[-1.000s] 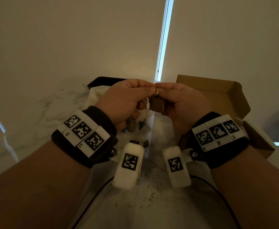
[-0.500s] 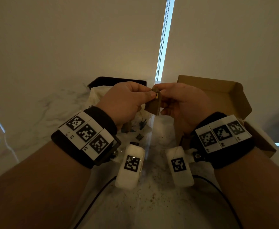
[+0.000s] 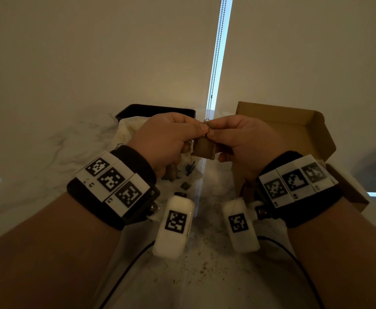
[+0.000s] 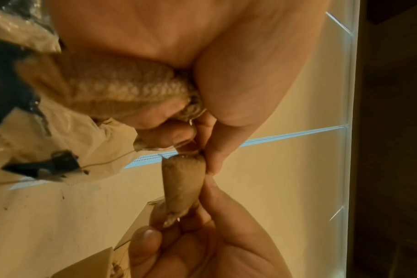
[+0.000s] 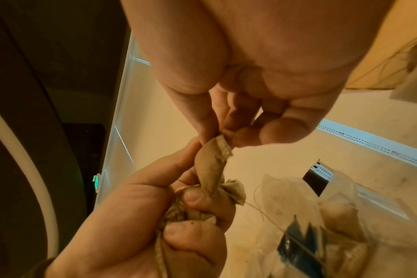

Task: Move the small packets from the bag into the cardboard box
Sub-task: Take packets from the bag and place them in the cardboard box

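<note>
**Both hands pinching one small brown packet above the marble table**

The left hand (image 3: 167, 139) and the right hand (image 3: 242, 141) are meeting in mid-air over the white marble table (image 3: 48, 157), each pinching the same small brown paper packet (image 3: 204, 149) between thumb and fingertips. The packet is hanging between the two hands, its crimped top edge caught at the fingertips. In the left wrist view, the left hand is also curling its lower fingers around a bundle of further brown packets (image 4: 122, 88) with thin strings trailing from them; how many are in that bundle is hard to tell.

The crinkled clear plastic bag (image 3: 126, 130) is lying on the table just beyond and beneath the left hand, with at least one more packet showing inside it. Behind the bag, a black rectangular tray (image 3: 155, 109) is sitting at the far edge. The open brown cardboard box (image 3: 294, 130) is standing to the right, under and beyond the right hand, its lid flap raised.
</note>
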A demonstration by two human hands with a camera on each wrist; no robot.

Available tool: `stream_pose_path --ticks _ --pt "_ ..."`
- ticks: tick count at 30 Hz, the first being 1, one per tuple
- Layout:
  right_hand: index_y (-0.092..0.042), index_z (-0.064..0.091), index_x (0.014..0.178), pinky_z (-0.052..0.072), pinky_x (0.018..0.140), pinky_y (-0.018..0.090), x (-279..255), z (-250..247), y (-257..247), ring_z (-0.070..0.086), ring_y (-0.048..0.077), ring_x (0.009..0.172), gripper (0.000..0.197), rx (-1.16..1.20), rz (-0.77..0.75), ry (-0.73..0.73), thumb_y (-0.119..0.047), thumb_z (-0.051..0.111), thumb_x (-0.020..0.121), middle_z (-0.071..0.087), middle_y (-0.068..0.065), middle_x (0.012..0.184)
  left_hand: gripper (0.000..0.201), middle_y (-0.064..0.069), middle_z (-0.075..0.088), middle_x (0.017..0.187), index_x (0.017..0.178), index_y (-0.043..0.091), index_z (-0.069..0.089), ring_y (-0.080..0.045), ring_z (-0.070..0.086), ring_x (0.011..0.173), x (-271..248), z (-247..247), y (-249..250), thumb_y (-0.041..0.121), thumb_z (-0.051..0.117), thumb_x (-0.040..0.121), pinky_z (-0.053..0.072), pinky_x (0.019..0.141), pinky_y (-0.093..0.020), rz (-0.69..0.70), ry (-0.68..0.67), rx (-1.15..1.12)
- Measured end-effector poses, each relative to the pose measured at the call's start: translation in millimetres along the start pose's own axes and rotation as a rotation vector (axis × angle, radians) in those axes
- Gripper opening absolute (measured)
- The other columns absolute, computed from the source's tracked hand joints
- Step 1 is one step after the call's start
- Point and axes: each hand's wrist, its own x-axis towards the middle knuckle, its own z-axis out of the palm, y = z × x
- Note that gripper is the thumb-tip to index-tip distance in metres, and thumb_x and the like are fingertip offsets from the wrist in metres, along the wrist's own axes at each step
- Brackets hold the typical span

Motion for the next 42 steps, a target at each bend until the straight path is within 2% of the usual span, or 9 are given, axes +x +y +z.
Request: stream_pose_path --ticks 4,10,15,18,25,31,36,40,42 --pt "-0.018 0.070 0.099 0.049 0.052 0.024 -2 1 -3 0.058 0.015 0.064 0.016 -0.057 -0.043 0.035 -0.008 0.065 0.089 0.070 0.017 0.090 0.014 0.011 0.057 0.047 0.098 0.004 0.070 0.000 0.047 0.036 -1 2 0 0.016 0.065 0.095 0.035 0.037 -0.010 0.013 0.006 -0.020" --pt "-0.013 0.072 0.090 0.046 0.049 0.025 -5 0 -5 0.056 0.011 0.058 0.006 -0.082 0.002 0.081 -0.011 0.068 0.088 0.070 0.008 0.078 0.017 -0.001 0.054 0.064 0.088 0.015 0.058 -0.006 0.044 0.044 1 6 -4 0.024 0.073 0.090 0.033 0.036 -0.019 -0.042 0.053 -0.035" --pt "-0.020 0.069 0.086 0.056 0.061 0.034 -15 -28 -21 0.070 0.021 0.077 0.008 -0.152 0.035 0.124 -0.013 0.065 0.089 0.074 0.005 0.085 0.022 -0.001 0.056 0.073 0.089 0.015 0.058 -0.008 0.043 0.051 -4 10 2 0.031 0.073 0.089 0.034 0.037 -0.018 -0.019 0.007 -0.063" --pt "-0.020 0.067 0.087 0.045 0.045 0.023 -27 -58 -28 0.062 0.011 0.059 0.008 -0.274 0.097 0.195 -0.013 0.066 0.089 0.069 0.003 0.075 0.018 0.002 0.063 0.079 0.093 0.015 0.062 -0.008 0.046 0.054 -8 13 2 0.030 0.071 0.091 0.036 0.039 -0.020 -0.034 -0.055 -0.047" --pt "-0.025 0.069 0.086 0.047 0.056 0.030 -36 -77 -11 0.059 0.018 0.063 0.011 -0.658 0.383 -0.003 -0.015 0.066 0.089 0.071 0.005 0.077 0.020 -0.010 0.061 0.086 0.111 0.027 0.062 -0.027 0.049 0.073 -18 29 -10 0.027 0.069 0.092 0.040 0.049 -0.030 -0.132 -0.254 0.104" --pt "-0.032 0.069 0.093 0.052 0.062 0.027 -27 -56 -5 0.063 0.015 0.074 0.013 -0.851 0.477 -0.148 -0.020 0.064 0.091 0.067 -0.002 0.082 0.024 -0.008 0.061 0.077 0.109 0.040 0.065 -0.024 0.050 0.060 -20 40 -21 0.034 0.071 0.087 0.041 0.049 -0.031 -0.181 -0.386 0.215" --pt "-0.025 0.066 0.094 0.060 0.070 0.033 -23 -57 -12 0.072 0.016 0.074 0.017 -0.778 0.513 -0.118 -0.010 0.066 0.089 0.073 0.003 0.084 0.026 0.000 0.060 0.064 0.119 0.037 0.065 -0.012 0.047 0.045 -21 46 -23 0.029 0.065 0.095 0.038 0.042 -0.025 -0.219 -0.489 0.279" --pt "-0.019 0.064 0.093 0.052 0.050 0.022 -32 -66 -25 0.068 0.007 0.058 0.012 -0.788 0.419 -0.040 -0.010 0.069 0.087 0.073 0.003 0.079 0.026 0.002 0.061 0.068 0.119 0.036 0.066 -0.010 0.047 0.047 -21 52 -24 0.027 0.066 0.095 0.037 0.041 -0.023 -0.194 -0.507 0.335" --pt "-0.016 0.065 0.092 0.056 0.055 0.024 -37 -71 -25 0.069 0.009 0.060 0.008 -0.750 0.413 -0.066 -0.010 0.067 0.088 0.073 0.004 0.079 0.026 0.002 0.061 0.067 0.119 0.034 0.066 -0.008 0.045 0.043 -21 55 -25 0.026 0.067 0.094 0.036 0.040 -0.022 -0.184 -0.509 0.351"
